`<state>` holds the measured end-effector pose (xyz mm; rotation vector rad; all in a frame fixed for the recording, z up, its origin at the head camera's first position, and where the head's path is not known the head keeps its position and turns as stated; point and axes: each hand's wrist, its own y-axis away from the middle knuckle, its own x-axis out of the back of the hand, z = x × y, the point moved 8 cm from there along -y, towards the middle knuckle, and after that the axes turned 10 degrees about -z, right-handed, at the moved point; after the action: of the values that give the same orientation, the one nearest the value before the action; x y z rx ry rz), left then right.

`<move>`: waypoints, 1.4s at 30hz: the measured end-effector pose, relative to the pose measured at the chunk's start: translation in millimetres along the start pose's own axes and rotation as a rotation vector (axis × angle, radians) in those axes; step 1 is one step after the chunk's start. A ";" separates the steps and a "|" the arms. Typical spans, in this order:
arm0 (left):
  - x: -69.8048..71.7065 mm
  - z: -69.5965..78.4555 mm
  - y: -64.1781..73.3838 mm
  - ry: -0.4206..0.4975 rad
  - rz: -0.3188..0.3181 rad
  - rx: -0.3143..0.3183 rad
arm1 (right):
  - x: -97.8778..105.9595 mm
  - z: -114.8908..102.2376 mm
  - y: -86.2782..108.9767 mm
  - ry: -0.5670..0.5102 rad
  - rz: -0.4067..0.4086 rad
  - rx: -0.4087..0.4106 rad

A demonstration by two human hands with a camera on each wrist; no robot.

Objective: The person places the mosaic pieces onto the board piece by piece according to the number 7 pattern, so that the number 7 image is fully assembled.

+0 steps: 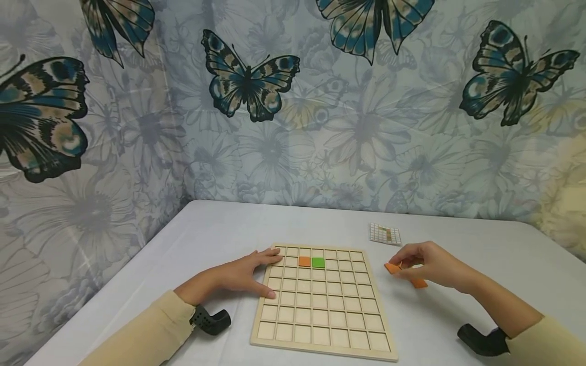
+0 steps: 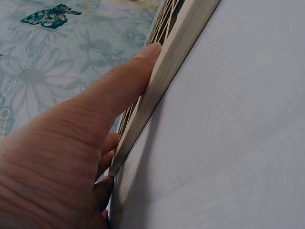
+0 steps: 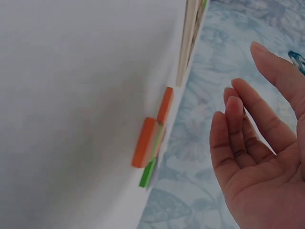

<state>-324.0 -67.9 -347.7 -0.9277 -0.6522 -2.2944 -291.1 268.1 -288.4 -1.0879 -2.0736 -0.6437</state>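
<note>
- Wooden grid board (image 1: pixel 328 355) lies flat between the hands, its left edge under the left hand (image 1: pixel 240 273).
- Left hand is spread, thumb and fingers well apart; the thumb rests on the board's edge, the fingertips touch the same edge farther up.
- Orange square (image 1: pixel 304 261) sits in the board's second row from the far edge, just right of the left fingertips; a green square (image 1: pixel 318 262) fills the next cell to the right.
- Right hand (image 1: pixel 432 267) hovers above the table (image 1: pixel 450 317), right of the board; thumb and fingertips stand apart, fingers loosely bent, holding nothing.
- Loose orange tiles (image 3: pixel 144 142) lie on the table beneath the right hand, with a green tile (image 3: pixel 147 172) among them.
- Small gridded card (image 1: pixel 385 234) lies beyond the right hand, slightly to its left.
</note>
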 end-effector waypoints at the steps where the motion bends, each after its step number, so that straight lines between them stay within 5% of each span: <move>1: -0.2 0.1 -0.2 0.001 -0.001 0.000 | -0.8 2.4 1.9 -0.004 0.000 -0.002; 23: 0.6 3.2 0.7 -0.008 0.001 -0.020 | 3.9 54.0 26.7 -0.096 0.040 -0.085; 42: 0.5 2.6 -1.4 -0.017 0.007 -0.011 | 2.6 60.8 25.3 -0.003 0.058 -0.056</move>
<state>-324.1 -65.4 -346.1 -0.9538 -0.6426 -2.2891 -292.0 324.6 -322.3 -1.1763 -2.0297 -0.6750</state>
